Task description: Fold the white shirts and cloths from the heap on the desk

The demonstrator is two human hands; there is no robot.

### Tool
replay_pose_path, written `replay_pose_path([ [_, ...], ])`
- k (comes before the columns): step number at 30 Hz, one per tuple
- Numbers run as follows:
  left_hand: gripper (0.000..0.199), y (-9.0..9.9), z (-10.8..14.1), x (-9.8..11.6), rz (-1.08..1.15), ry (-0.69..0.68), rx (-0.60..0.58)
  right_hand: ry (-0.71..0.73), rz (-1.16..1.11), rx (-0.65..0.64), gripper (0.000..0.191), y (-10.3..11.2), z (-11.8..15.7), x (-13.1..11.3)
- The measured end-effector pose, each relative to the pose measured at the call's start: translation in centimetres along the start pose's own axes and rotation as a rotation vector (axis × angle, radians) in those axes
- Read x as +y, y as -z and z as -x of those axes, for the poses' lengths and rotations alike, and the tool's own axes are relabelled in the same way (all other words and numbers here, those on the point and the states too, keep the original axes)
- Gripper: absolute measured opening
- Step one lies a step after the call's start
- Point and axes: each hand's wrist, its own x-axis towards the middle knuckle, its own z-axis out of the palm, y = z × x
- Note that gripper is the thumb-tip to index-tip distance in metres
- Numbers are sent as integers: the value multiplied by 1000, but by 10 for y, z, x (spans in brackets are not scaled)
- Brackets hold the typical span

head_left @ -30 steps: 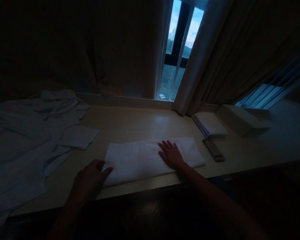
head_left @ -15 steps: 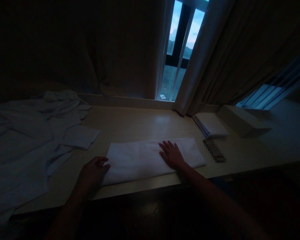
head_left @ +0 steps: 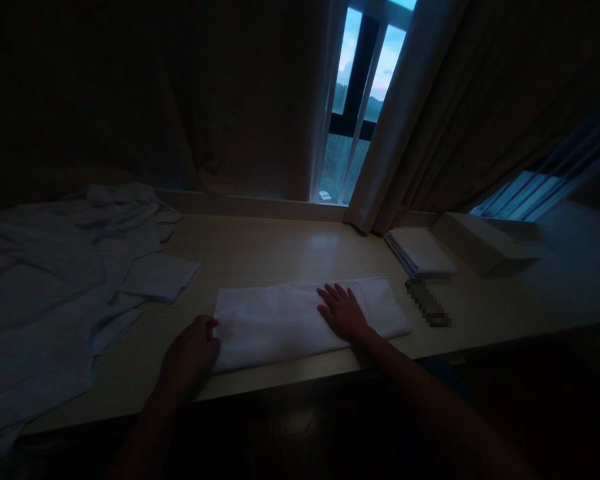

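Observation:
A white cloth (head_left: 270,327), folded into a long flat strip, lies near the front edge of the table. My right hand (head_left: 344,312) rests flat on it, right of its middle, fingers spread. At the cloth's left end, my left hand (head_left: 193,357) is closed, with thumb and fingers pinching the short edge. Dim light hides part of those fingers. Left of that hand is a heap of loose white cloths (head_left: 45,287).
At the back right sits a stack of folded white cloths (head_left: 423,250), beside a pale box (head_left: 485,243). A blurred-out dark object (head_left: 429,303) lies in front of the stack. Curtains (head_left: 405,133) hang behind the table (head_left: 250,243), around a narrow window (head_left: 353,100).
My left hand's fingers have closed on the cloth's left edge, and the hand has shifted slightly right. My right hand stays flat in the same place.

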Motion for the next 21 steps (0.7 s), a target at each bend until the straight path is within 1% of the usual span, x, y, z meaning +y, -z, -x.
replay_pose_path([
  [2,34,0,-1,-3,-21,36,-17,5,-7,6,53,1,0,0],
  [5,30,10,-2,-6,24,98,1,5,-17,4,53,1,0,-1],
  [9,33,30,2,-6,116,144,117,-1,-10,-4,53,-2,0,-1],
  [12,36,33,7,1,178,175,254,7,-11,0,53,-2,0,-1],
  [13,37,30,10,6,182,147,297,8,-10,3,53,-2,0,-1],
  [14,38,25,13,13,173,84,321,9,-9,5,53,-2,0,-1],
  [15,40,19,16,21,148,-15,320,9,-8,5,53,-1,0,-1],
  [17,47,3,24,38,50,-253,250,6,-3,1,53,-1,0,-1],
  [18,50,-5,28,47,-16,-342,204,6,0,-2,53,0,0,-1],
  [19,54,-13,31,54,-85,-393,164,6,4,-2,53,0,0,-1],
  [21,62,-26,36,62,-202,-400,107,7,9,2,53,-1,0,0],
])
